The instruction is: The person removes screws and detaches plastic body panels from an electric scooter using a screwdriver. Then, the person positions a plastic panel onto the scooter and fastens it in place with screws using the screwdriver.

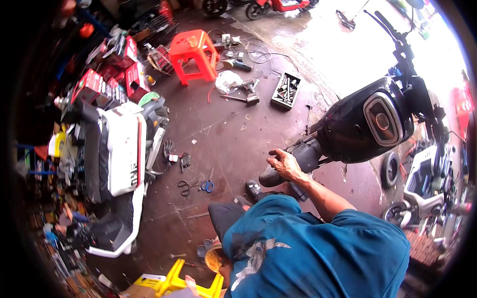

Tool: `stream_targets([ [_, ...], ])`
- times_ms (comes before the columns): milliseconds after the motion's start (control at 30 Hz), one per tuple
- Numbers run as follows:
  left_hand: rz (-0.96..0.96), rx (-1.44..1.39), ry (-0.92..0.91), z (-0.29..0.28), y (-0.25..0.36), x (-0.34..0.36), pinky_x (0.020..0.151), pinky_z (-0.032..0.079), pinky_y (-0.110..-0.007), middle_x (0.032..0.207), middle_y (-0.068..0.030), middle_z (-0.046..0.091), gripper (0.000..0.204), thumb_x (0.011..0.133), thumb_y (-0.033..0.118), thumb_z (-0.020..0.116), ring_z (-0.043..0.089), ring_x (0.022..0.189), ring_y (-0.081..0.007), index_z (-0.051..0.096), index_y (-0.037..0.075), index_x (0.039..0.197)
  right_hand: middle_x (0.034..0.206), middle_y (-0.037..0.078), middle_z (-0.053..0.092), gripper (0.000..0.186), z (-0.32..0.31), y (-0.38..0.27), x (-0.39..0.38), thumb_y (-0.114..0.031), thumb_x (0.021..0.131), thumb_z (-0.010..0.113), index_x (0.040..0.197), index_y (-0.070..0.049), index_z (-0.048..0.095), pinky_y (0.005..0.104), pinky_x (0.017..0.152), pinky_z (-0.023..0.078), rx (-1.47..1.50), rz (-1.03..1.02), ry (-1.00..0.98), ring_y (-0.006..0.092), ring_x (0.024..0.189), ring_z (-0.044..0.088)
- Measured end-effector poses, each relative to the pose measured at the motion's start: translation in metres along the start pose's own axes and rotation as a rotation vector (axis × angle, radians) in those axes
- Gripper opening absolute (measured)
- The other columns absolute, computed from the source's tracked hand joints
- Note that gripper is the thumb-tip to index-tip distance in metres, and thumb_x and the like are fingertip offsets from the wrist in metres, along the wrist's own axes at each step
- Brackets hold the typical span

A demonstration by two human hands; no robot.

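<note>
My right hand (284,164) hovers at or over the black wheel (278,175) of a dark scooter (345,121). Its fingers are apart and partly bent, with nothing visible in them; whether they touch the tyre I cannot tell. The scooter has a large rounded lamp (382,119) on its front panel and handlebars (405,64) at the far right. At the lower edge, a strip of bare skin, perhaps my left hand (226,273), shows beside a round orange-yellow container (213,258); its fingers are hidden by the teal shirt (318,243).
A white scooter (121,154) stands left. Scissors (207,186), a cordless drill (251,93) and a tool tray (286,91) lie on the floor. Beyond are a red stool (191,52) and cables (258,52); a yellow stool (176,278) is near, a loose tyre (390,169) right.
</note>
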State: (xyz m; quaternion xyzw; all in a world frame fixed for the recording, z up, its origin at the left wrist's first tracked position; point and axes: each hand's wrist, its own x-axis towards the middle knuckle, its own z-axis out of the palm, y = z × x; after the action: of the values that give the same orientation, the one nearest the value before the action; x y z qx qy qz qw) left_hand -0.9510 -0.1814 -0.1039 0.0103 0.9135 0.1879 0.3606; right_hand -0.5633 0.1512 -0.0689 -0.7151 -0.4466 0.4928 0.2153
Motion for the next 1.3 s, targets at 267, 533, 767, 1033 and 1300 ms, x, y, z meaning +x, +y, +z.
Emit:
stream_targets([
  [267, 0.227, 0.275, -0.198, -0.001, 0.168, 0.092, 0.037, 0.036, -0.032, 0.057, -0.0045, 0.048, 0.022, 0.066, -0.002, 0.058, 0.047, 0.043, -0.0168, 0.043, 0.006, 0.080, 0.084, 0.009, 0.064, 0.042, 0.026, -0.011, 0.031, -0.026, 0.085, 0.062, 0.116, 0.002, 0.054, 0.0285, 0.067, 0.046, 0.039, 0.144, 0.176, 0.0146, 0.074, 0.058],
  [533, 0.470, 0.378, -0.284, 0.033, 0.415, 0.186, 0.030, 0.032, -0.028, 0.053, -0.0005, 0.043, 0.023, 0.068, -0.003, 0.055, 0.043, 0.037, -0.0116, 0.043, 0.007, 0.085, 0.086, 0.013, 0.067, 0.043, 0.040, -0.004, 0.037, -0.031, 0.082, 0.063, 0.116, -0.004, 0.058, 0.0332, 0.076, 0.049, 0.292, 0.253, 0.483, 0.0222, 0.084, 0.064],
  [767, 0.866, 0.523, -0.397, 0.168, 0.560, 0.216, 0.038, 0.039, -0.031, 0.060, -0.0040, 0.052, 0.021, 0.066, 0.000, 0.058, 0.048, 0.043, -0.0144, 0.051, 0.005, 0.085, 0.083, 0.010, 0.067, 0.039, -0.008, -0.010, 0.052, -0.027, 0.081, 0.064, 0.111, -0.002, 0.060, 0.0294, 0.072, 0.048, 0.469, 0.292, 0.840, 0.0160, 0.078, 0.062],
  [1033, 1.010, 0.851, -0.421, 0.345, 0.630, 0.117, 0.071, 0.046, -0.042, 0.075, -0.0139, 0.062, 0.026, 0.063, 0.014, 0.063, 0.061, 0.072, -0.0301, 0.056, 0.003, 0.086, 0.085, 0.014, 0.066, 0.039, -0.147, -0.030, 0.115, -0.028, 0.081, 0.065, 0.110, -0.002, 0.060, 0.0332, 0.073, 0.049, 0.256, 0.289, 0.950, 0.0206, 0.080, 0.063],
  [1300, 1.125, 1.116, -0.497, 0.442, 0.696, -0.013, 0.076, 0.047, -0.043, 0.084, -0.0194, 0.064, 0.035, 0.063, 0.017, 0.063, 0.063, 0.083, -0.0357, 0.058, 0.002, 0.095, 0.074, 0.005, 0.060, 0.034, -0.227, -0.049, 0.131, -0.022, 0.084, 0.064, 0.112, -0.003, 0.059, 0.0277, 0.065, 0.045, 0.363, 0.273, 1.036, 0.0107, 0.069, 0.054],
])
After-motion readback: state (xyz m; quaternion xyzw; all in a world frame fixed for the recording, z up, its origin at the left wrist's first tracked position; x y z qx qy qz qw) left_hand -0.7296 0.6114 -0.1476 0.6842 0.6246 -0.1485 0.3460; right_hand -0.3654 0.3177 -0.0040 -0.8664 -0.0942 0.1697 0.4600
